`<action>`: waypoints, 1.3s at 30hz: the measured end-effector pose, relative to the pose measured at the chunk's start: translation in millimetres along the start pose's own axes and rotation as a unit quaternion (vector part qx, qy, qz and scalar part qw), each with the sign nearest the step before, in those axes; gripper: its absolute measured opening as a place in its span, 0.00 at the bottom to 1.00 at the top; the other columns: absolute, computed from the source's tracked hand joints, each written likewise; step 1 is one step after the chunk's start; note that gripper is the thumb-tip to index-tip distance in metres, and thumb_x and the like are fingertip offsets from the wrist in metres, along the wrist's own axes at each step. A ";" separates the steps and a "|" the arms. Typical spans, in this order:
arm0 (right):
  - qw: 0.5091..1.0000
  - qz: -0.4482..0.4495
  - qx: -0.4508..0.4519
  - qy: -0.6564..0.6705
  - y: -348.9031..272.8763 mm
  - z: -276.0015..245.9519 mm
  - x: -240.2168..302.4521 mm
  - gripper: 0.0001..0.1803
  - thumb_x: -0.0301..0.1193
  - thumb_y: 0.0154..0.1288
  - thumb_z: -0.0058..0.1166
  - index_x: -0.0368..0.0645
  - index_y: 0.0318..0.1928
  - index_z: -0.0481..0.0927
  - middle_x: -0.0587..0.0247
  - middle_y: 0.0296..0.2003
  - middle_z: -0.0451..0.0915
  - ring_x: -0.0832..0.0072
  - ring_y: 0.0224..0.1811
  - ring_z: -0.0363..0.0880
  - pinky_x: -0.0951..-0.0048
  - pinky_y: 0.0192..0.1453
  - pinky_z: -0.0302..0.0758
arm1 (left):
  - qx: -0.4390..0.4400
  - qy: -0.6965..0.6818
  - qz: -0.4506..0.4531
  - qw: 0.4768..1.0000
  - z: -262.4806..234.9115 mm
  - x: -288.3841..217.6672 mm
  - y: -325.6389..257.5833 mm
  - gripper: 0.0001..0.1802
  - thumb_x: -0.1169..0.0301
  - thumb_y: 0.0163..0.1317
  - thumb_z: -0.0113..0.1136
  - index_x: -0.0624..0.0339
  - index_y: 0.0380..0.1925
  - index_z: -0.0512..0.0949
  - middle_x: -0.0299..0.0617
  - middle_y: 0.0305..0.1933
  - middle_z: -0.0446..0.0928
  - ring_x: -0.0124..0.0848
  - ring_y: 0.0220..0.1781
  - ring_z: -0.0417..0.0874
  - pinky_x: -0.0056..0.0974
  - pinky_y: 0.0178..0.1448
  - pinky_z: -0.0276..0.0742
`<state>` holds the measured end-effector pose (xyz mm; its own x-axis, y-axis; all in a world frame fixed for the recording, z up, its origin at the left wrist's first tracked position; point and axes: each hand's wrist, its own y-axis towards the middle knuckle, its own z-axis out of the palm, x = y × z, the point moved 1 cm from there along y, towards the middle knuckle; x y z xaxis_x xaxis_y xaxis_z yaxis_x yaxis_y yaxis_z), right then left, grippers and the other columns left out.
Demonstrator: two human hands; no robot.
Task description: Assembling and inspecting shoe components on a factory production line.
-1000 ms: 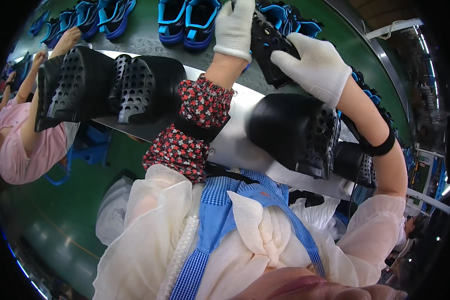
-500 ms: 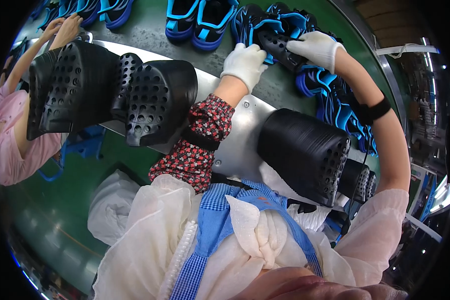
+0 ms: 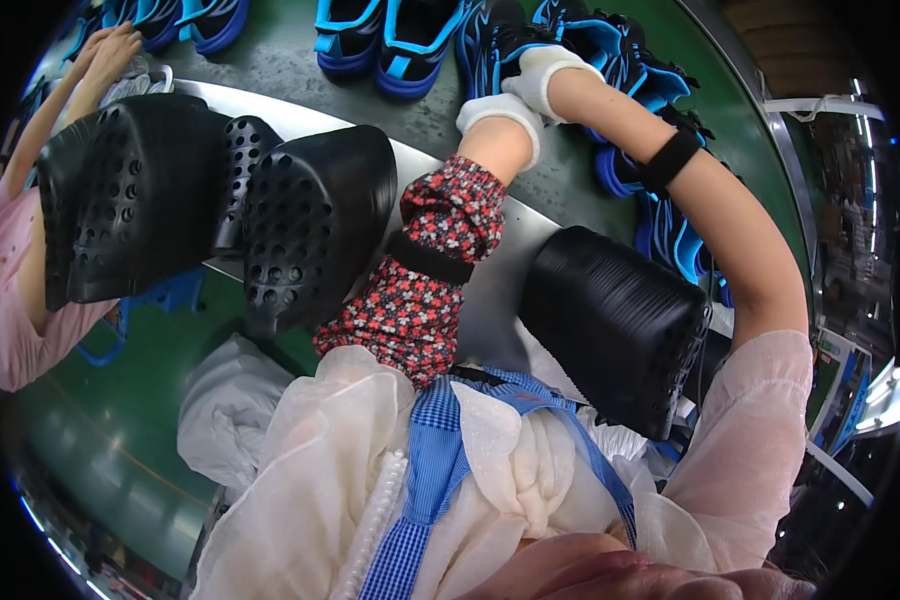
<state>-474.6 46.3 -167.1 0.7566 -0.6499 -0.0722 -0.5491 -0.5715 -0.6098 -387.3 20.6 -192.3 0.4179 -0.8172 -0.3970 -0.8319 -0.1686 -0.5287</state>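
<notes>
A black shoe with blue trim (image 3: 502, 42) lies on the green belt (image 3: 280, 62) at the top centre. My right hand (image 3: 548, 74), in a white glove, grips its near side; a black band circles that bare forearm. My left hand (image 3: 497, 113), also gloved white with a floral sleeve behind it, is pressed against the same shoe just below, its fingers curled and partly hidden. More blue and black shoes (image 3: 660, 215) lie beside and under my right arm.
Three big black perforated moulds (image 3: 140, 190) (image 3: 315, 220) (image 3: 615, 320) hang over a metal rail (image 3: 495, 285) between me and the belt. Blue shoes (image 3: 385, 40) line the belt. A co-worker in pink (image 3: 10, 300) stands at left, hands (image 3: 110, 55) on the belt.
Both my hands have reached farther forward and down to the belt with the black shoe, and my left hand has closed in against it.
</notes>
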 end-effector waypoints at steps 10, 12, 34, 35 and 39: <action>0.973 -0.099 -0.166 -0.125 46.1 13.6 -9.8 0.12 0.27 0.60 0.53 0.40 0.43 0.84 0.47 0.43 0.83 0.55 0.45 0.83 0.62 0.49 0.80 | -0.032 0.009 -0.030 0.999 -8.2 2.4 -9.4 0.19 0.63 0.58 0.50 0.56 0.45 0.83 0.53 0.51 0.79 0.48 0.54 0.80 0.46 0.56 0.76; 0.984 -0.111 -0.129 -0.044 34.0 3.8 -8.1 0.12 0.33 0.63 0.51 0.40 0.41 0.83 0.49 0.39 0.83 0.55 0.42 0.83 0.60 0.47 0.80 | -0.029 -0.005 -0.038 0.999 -4.6 6.0 -5.9 0.20 0.60 0.59 0.50 0.57 0.45 0.83 0.54 0.50 0.79 0.49 0.54 0.80 0.46 0.57 0.76; 0.982 0.181 -0.040 -0.045 -215.9 65.7 -207.6 0.18 0.40 0.65 0.50 0.44 0.49 0.79 0.49 0.48 0.80 0.51 0.50 0.79 0.58 0.56 0.75 | -0.417 0.120 -0.041 0.900 -12.3 -13.8 -35.7 0.24 0.50 0.56 0.62 0.48 0.50 0.78 0.42 0.49 0.79 0.43 0.53 0.78 0.45 0.54 0.75; 0.970 0.206 -0.127 0.016 -213.4 81.3 -218.0 0.20 0.42 0.62 0.52 0.41 0.48 0.79 0.47 0.47 0.80 0.51 0.50 0.79 0.58 0.56 0.75 | -0.419 0.101 0.006 0.902 -23.5 -18.8 -25.5 0.26 0.49 0.56 0.61 0.45 0.53 0.77 0.43 0.51 0.78 0.44 0.54 0.77 0.47 0.55 0.76; 0.950 0.238 -0.155 0.133 -197.0 114.8 -213.4 0.33 0.48 0.53 0.59 0.37 0.53 0.77 0.43 0.46 0.81 0.52 0.51 0.79 0.59 0.56 0.75 | -0.315 0.152 0.060 0.935 -22.6 -58.1 -15.8 0.32 0.46 0.57 0.60 0.37 0.62 0.69 0.46 0.52 0.78 0.46 0.56 0.77 0.47 0.58 0.75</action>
<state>-487.1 355.1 -122.2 0.3025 -0.9516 -0.0539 -0.9156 -0.2744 -0.2939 -406.7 58.3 -143.9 0.2634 -0.9541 -0.1425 -0.9564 -0.2776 0.0905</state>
